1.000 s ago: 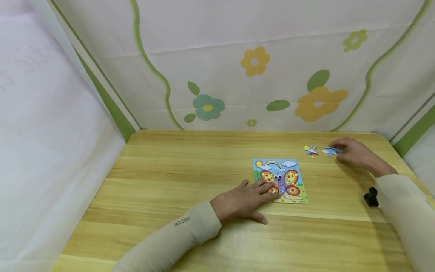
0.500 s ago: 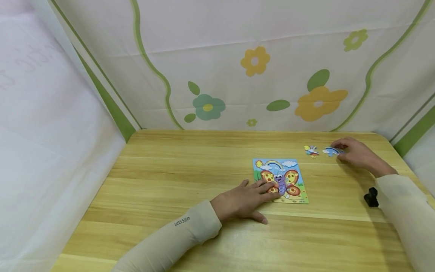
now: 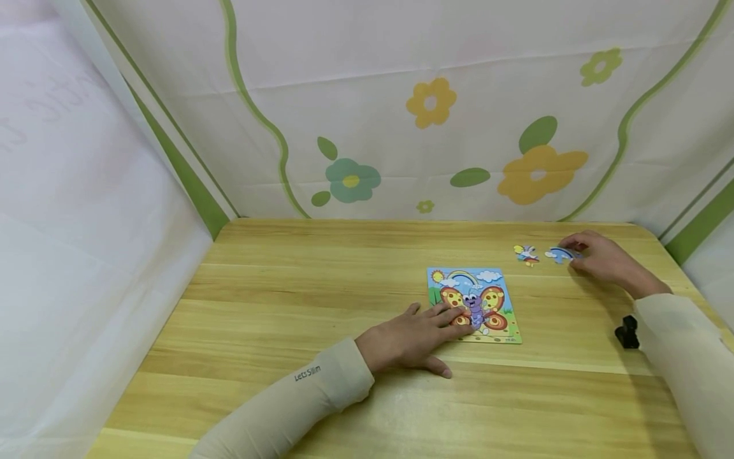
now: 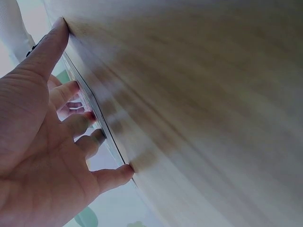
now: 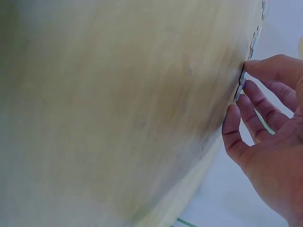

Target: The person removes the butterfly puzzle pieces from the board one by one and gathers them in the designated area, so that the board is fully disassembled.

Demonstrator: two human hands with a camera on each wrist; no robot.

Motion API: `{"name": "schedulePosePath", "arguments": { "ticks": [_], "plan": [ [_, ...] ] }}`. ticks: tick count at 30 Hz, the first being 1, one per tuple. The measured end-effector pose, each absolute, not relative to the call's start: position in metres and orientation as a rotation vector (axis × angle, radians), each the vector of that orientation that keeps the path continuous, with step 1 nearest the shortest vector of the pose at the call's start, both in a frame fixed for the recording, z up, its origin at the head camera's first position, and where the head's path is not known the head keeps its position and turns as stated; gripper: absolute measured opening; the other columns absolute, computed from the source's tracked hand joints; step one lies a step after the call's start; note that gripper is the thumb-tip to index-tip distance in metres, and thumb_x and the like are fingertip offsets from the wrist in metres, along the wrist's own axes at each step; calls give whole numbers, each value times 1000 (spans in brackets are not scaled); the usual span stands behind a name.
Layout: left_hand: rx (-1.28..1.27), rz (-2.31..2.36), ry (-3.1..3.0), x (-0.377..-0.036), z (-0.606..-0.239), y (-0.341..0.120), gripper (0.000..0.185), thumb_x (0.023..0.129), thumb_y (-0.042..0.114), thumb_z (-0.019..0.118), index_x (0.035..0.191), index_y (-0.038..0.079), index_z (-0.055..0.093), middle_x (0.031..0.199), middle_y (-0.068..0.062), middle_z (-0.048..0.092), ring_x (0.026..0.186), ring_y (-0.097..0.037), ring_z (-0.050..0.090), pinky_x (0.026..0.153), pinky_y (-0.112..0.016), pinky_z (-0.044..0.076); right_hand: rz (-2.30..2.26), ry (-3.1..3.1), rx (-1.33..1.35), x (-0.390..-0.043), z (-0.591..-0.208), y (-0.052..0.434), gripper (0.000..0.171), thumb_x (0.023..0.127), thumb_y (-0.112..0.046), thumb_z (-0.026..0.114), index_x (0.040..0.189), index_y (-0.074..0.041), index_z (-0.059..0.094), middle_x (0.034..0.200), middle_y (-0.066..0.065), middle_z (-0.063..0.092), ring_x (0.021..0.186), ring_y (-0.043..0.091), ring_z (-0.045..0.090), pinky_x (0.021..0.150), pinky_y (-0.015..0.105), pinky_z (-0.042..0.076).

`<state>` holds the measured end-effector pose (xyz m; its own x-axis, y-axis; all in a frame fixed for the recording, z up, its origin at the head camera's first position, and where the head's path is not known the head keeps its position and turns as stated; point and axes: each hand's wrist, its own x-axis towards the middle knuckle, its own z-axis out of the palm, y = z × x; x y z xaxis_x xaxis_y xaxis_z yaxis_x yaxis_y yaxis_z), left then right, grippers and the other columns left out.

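Note:
A square butterfly puzzle lies flat on the wooden table, right of centre. My left hand rests on its lower left part with fingers spread; in the left wrist view the thumb touches the tabletop off the board's edge. At the back right, my right hand curls its thumb and fingers about a flat puzzle piece with a blue rainbow print, whose right part the hand hides. The right wrist view shows that thin piece edge-on between thumb and fingers, lying on the table.
Another puzzle piece, yellow, white and red, lies just left of the rainbow piece. A small black device sits at the right sleeve. Behind the table hangs a white curtain with printed flowers; white cloth also borders the left side.

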<state>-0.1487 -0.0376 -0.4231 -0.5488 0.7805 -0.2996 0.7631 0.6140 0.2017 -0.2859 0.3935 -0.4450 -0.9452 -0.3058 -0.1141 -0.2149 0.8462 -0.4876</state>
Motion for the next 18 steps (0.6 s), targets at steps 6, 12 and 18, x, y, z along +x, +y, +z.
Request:
{"name": "schedulePosePath", "arguments": {
  "ticks": [6, 12, 18],
  "plan": [
    [1227, 76, 2473, -150, -423, -36, 84, 98, 59, 62, 168, 36, 22, 178, 5, 14, 165, -18, 11, 128, -59, 27, -731, 2836, -410, -284, -444, 393, 45, 97, 4, 61, 138, 17, 51, 137, 42, 49, 122, 58, 49, 99, 71, 41],
    [1230, 51, 2477, -150, -424, -36, 85, 98, 61, 60, 169, 37, 19, 178, 6, 12, 165, -18, 11, 127, -59, 28, -755, 2897, -514, -275, -439, 378, 45, 93, 6, 66, 135, 18, 55, 133, 41, 55, 117, 55, 54, 93, 67, 46],
    [1245, 19, 2492, -148, -421, -34, 85, 97, 60, 61, 168, 34, 23, 178, 4, 14, 165, -21, 14, 128, -55, 28, -708, 2951, -730, -266, -437, 347, 42, 87, 6, 74, 127, 13, 64, 126, 35, 64, 113, 52, 60, 91, 66, 50]
  ]
}}
